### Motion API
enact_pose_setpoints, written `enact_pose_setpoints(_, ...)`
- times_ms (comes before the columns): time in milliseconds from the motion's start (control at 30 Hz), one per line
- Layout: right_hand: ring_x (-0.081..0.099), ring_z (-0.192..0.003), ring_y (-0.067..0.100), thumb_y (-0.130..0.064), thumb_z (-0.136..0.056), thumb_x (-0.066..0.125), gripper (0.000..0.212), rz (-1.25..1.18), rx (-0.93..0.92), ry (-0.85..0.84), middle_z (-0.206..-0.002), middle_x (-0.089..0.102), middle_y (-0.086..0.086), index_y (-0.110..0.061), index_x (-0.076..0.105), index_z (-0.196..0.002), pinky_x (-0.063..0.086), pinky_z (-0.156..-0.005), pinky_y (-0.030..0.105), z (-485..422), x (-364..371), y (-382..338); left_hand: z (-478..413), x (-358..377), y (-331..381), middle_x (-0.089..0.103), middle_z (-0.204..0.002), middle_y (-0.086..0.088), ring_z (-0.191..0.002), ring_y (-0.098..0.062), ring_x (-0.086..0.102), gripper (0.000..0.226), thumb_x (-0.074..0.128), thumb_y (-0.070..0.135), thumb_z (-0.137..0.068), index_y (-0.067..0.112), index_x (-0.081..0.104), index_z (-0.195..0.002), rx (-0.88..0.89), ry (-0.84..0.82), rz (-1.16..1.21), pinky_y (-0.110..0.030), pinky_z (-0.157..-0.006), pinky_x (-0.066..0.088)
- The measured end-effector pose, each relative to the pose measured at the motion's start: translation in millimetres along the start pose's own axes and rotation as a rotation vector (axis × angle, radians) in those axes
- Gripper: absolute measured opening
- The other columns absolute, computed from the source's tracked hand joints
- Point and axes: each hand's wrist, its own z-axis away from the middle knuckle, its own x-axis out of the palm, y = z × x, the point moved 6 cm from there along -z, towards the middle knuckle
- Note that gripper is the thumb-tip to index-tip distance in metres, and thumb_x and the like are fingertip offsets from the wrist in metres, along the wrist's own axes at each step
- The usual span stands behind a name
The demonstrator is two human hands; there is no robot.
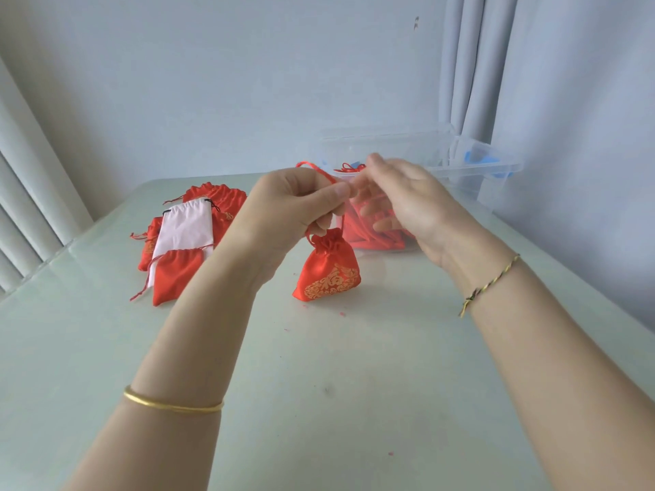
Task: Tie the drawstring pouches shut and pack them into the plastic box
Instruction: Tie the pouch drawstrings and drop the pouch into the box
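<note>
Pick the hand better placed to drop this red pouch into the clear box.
Left, probably. The left hand pinches the drawstring, with the red pouch below it, close to the plastic box. The right hand is nearer the box but blurred; its hold is unclear.

A plain gold bangle (173, 404) circles the left forearm, and a thin braided yellow-and-dark cord bracelet (491, 283) rings the right wrist.

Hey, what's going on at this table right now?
A person is tying shut a red satin pouch with gold print, its mouth already gathered. The left hand pinches its red drawstring; the right hand is at the cord, blurred. The clear plastic box behind holds red pouches. More red pouches and a white fabric pouch lie at left on the pale table.
</note>
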Motion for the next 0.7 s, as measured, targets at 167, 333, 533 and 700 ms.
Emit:
enact_pose_setpoints(167, 0.050, -0.064, 0.011, -0.028, -0.097, 0.044, 0.025, 0.015, 0.025, -0.152, -0.074, 0.056, 0.001, -0.015, 0.057, -0.082, 0.043, -0.064, 0.027, 2.0, 16.5, 5.0, 0.1, -1.1, -1.0, 0.057, -0.064, 0.000, -0.054, -0.009, 0.044, 0.019, 0.056, 0.011, -0.091, -0.005, 0.065, -0.090, -0.017, 0.016, 0.073, -0.017, -0.053, 0.039)
enact_pose_setpoints(333, 0.043, -0.051, 0.010, -0.012, -0.094, 0.046, 0.030, -0.182, 0.036, -0.189, -0.059, 0.047, 0.000, -0.014, 0.050, -0.064, 0.033, -0.050, 0.021, 1.4, 8.8, -0.6, -1.8, -8.0, -3.6, 0.068, -0.070, 0.001, -0.062, -0.009, 0.059, 0.014, 0.053, 0.007, -0.091, 0.009, 0.067, -0.088, -0.007, 0.067, 0.171, -0.019, -0.065, 0.049)
enact_pose_setpoints(533, 0.050, -0.047, 0.005, -0.014, -0.094, 0.050, 0.024, 0.167, 0.040, -0.234, -0.066, 0.056, 0.004, -0.013, 0.056, -0.070, 0.037, -0.044, 0.016, 4.5, 5.5, 4.6, 0.5, -4.3, 1.1, 0.067, -0.069, 0.000, -0.061, -0.011, 0.059, 0.019, 0.058, -0.008, -0.083, 0.009, 0.064, -0.083, 0.029, 0.001, 0.171, -0.018, -0.064, 0.052)
enact_pose_setpoints(700, 0.059, -0.064, 0.008, -0.010, -0.098, 0.038, 0.024, -0.125, -0.063, -0.099, -0.072, 0.064, -0.003, -0.018, 0.058, -0.086, 0.045, -0.061, 0.024, -3.1, 5.1, -0.6, 4.0, -0.3, 16.4, 0.062, -0.081, -0.004, -0.070, -0.013, 0.059, 0.026, 0.058, -0.008, -0.083, 0.016, 0.062, -0.093, 0.217, -0.067, -0.151, -0.022, -0.070, 0.051)
